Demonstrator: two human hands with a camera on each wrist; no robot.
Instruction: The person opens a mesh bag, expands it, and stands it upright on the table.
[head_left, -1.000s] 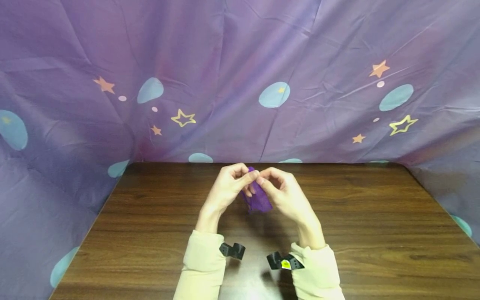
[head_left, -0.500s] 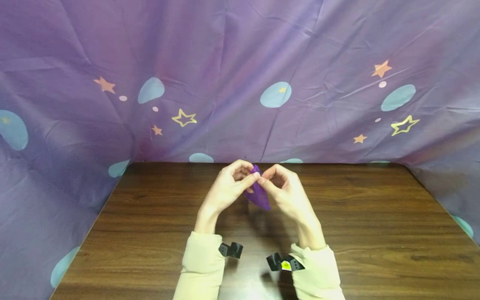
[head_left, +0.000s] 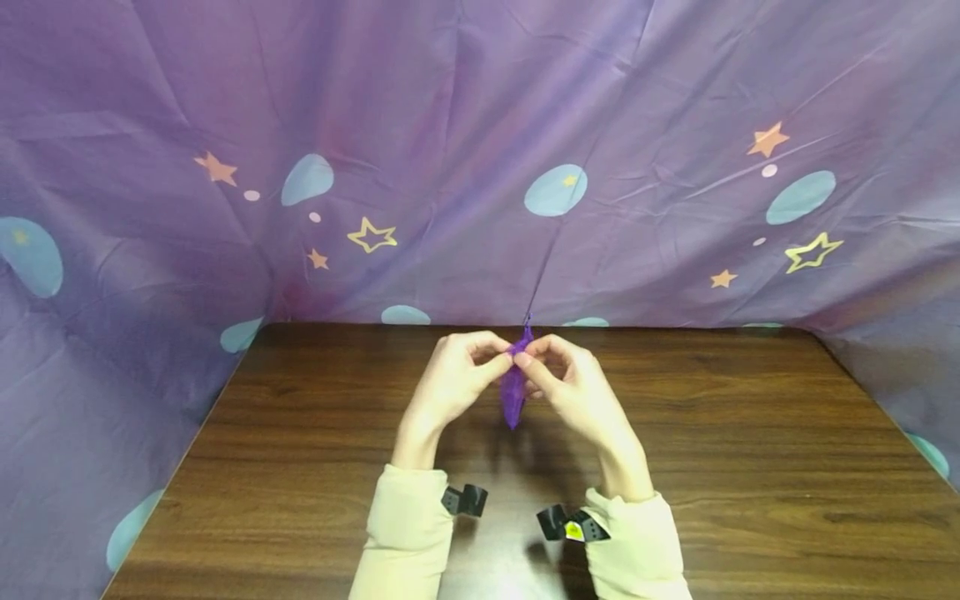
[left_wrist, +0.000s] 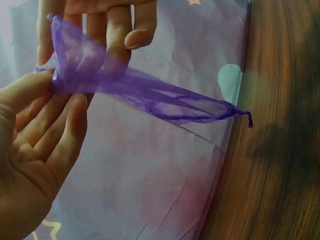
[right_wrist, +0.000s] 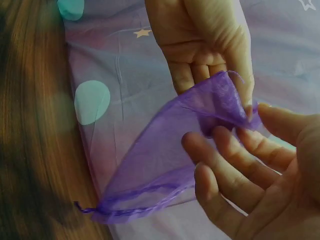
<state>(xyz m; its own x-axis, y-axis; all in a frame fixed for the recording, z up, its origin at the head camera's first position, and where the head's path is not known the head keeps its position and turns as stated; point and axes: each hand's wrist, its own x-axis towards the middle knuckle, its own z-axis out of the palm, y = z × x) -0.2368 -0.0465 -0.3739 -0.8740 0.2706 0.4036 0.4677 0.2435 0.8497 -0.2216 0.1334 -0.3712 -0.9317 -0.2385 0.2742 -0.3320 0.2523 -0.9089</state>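
Observation:
A small sheer purple organza drawstring bag (head_left: 513, 402) is held up over the table between both hands. My left hand (head_left: 453, 379) pinches it from the left with thumb and fingertips. My right hand (head_left: 576, 385) pinches it from the right, the two thumbs almost meeting. In the left wrist view the bag (left_wrist: 150, 97) stretches away narrow and folded, its cord ending in a small knot. The right wrist view shows the bag's sheer side (right_wrist: 155, 135) spread flat, with the gathered drawstring edge at its far end and a thin loose thread near the left fingertips.
A dark wood-grain table (head_left: 300, 467) lies under the hands. Behind and beside it hangs a purple cloth (head_left: 465, 167) printed with stars and blue ovals. Black camera mounts (head_left: 467, 500) sit on both cream sleeves (head_left: 408, 517).
The bag has turned in the fingers, from a wider flap slanting to the right to a narrow strip hanging down. Its tip now pokes up above the fingers. Both hands stay close together.

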